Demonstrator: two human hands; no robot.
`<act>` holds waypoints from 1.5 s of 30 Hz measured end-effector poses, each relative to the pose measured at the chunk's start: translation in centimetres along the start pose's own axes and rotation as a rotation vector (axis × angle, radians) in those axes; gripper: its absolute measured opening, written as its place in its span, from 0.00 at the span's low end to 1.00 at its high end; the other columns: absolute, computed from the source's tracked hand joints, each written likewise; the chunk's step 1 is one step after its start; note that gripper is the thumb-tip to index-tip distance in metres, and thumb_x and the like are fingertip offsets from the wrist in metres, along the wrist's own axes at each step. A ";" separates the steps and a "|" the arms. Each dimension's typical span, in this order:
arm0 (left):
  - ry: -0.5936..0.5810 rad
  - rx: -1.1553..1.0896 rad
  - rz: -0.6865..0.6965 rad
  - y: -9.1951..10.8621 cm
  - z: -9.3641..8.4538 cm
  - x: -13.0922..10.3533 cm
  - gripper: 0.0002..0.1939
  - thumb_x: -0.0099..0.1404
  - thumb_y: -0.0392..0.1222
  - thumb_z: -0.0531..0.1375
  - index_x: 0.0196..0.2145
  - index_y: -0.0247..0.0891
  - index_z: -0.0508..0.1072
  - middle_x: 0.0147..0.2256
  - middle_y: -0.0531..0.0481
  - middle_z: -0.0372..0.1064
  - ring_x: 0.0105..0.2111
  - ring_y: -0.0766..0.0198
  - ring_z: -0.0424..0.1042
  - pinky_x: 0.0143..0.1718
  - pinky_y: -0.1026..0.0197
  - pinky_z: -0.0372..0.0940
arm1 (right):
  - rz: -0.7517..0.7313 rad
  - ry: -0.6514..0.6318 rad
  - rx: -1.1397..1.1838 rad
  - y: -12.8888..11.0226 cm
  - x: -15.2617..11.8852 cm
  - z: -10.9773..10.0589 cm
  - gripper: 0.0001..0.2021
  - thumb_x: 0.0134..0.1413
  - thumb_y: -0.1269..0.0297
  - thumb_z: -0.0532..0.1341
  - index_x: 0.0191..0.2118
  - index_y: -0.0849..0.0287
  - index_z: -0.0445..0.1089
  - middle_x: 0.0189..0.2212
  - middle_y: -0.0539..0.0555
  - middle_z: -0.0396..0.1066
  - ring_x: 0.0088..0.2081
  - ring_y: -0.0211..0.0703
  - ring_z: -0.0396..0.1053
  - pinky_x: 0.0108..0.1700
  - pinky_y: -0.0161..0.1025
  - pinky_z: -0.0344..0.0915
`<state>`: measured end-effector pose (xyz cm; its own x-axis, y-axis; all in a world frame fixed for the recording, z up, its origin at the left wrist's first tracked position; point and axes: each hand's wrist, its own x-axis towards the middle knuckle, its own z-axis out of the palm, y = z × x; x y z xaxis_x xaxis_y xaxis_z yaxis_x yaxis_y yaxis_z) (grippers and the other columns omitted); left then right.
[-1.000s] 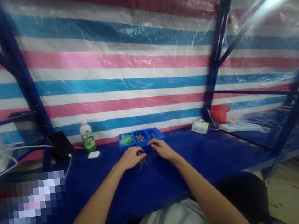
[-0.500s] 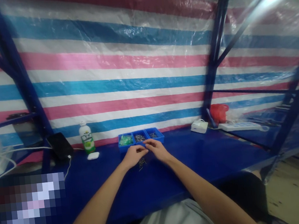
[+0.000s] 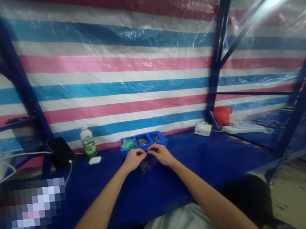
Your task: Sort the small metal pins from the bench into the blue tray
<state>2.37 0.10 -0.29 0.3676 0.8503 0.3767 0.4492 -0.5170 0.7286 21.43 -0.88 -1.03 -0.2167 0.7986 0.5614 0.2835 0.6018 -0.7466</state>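
Observation:
My left hand (image 3: pixel 134 158) and my right hand (image 3: pixel 160 154) meet fingertip to fingertip just in front of a blue divided tray (image 3: pixel 143 134). Both are closed in a pinch; whatever sits between the fingers is too small to make out. The tray's left compartment holds green pieces in clear plastic (image 3: pixel 128 144). Small dark metal parts (image 3: pixel 142 141) fill the middle one, and small metal pieces (image 3: pixel 156 139) lie in the right one. Below my hands, several thin screw-like metal pieces (image 3: pixel 144 167) lie loose on the blue table (image 3: pixel 140 199).
Left of the tray stand a white-and-green bottle (image 3: pixel 88 142) and a white case (image 3: pixel 94 160), with a phone (image 3: pixel 60 150) on a cable beyond. To the right are a white box (image 3: pixel 203 129), a red bag (image 3: pixel 222 115) and a power strip (image 3: pixel 243 129). Blue posts frame a striped sheet.
My fingertips have shifted slightly left and stay close together in a pinch. The loose metal pieces on the table look the same. The whole view has moved a little.

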 end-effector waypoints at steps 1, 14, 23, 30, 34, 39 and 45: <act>0.004 -0.034 0.000 0.1 0.0 0.1 0.16 0.60 0.51 0.59 0.32 0.35 0.76 0.30 0.48 0.74 0.31 0.61 0.71 0.35 0.61 0.64 | 0.016 -0.013 0.036 -0.1 0.1 -0.1 0.09 0.53 0.59 0.62 0.36 0.57 0.73 0.34 0.52 0.74 0.37 0.44 0.69 0.44 0.41 0.64; 0.195 -0.299 -0.118 -0.1 -0.2 0.8 0.29 0.65 0.64 0.49 0.44 0.35 0.72 0.26 0.51 0.68 0.22 0.68 0.65 0.25 0.65 0.59 | 0.343 0.155 0.670 0.1 0.8 -3.2 0.16 0.52 0.47 0.59 0.28 0.56 0.63 0.24 0.50 0.62 0.23 0.37 0.58 0.26 0.35 0.57; 0.211 -0.156 -0.138 0.4 -0.4 0.6 0.24 0.65 0.59 0.52 0.44 0.35 0.72 0.26 0.50 0.71 0.23 0.66 0.67 0.27 0.64 0.62 | 0.277 0.227 -0.279 2.5 0.8 -1.4 0.19 0.56 0.51 0.55 0.25 0.58 0.72 0.21 0.51 0.70 0.28 0.43 0.68 0.32 0.36 0.59; 0.031 0.359 -0.172 -0.2 -1.2 -0.5 0.11 0.61 0.47 0.57 0.33 0.42 0.78 0.33 0.49 0.76 0.34 0.59 0.73 0.34 0.62 0.61 | -0.084 -0.265 -0.378 1.8 -0.6 -0.4 0.13 0.56 0.64 0.60 0.47 0.55 0.75 0.41 0.55 0.73 0.41 0.44 0.69 0.46 0.39 0.62; -0.165 0.370 -0.157 0.0 -1.2 -1.1 0.11 0.59 0.48 0.59 0.31 0.43 0.79 0.34 0.50 0.77 0.35 0.58 0.74 0.35 0.63 0.62 | -0.170 -0.385 -0.496 2.0 -0.8 0.0 0.12 0.59 0.64 0.59 0.47 0.48 0.75 0.43 0.54 0.71 0.45 0.45 0.66 0.51 0.43 0.58; -0.235 0.352 -0.111 0.1 -1.1 -1.5 0.10 0.57 0.45 0.60 0.33 0.41 0.79 0.34 0.50 0.77 0.35 0.59 0.75 0.33 0.64 0.62 | -0.195 -0.383 -0.536 2.3 -0.7 0.4 0.10 0.59 0.64 0.60 0.44 0.49 0.77 0.42 0.54 0.70 0.44 0.44 0.65 0.50 0.42 0.58; -0.238 0.357 -0.105 0.0 -1.0 -1.3 0.10 0.58 0.44 0.58 0.33 0.41 0.78 0.33 0.49 0.77 0.35 0.59 0.75 0.34 0.64 0.63 | -0.183 -0.345 -0.490 2.1 -0.6 0.5 0.08 0.58 0.65 0.61 0.39 0.53 0.78 0.39 0.54 0.72 0.43 0.43 0.67 0.49 0.40 0.60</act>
<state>1.07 -0.90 -0.18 0.4632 0.8754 0.1386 0.7319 -0.4660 0.4972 21.66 -0.12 -3.13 -0.5679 0.6852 0.4560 0.5912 0.7251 -0.3532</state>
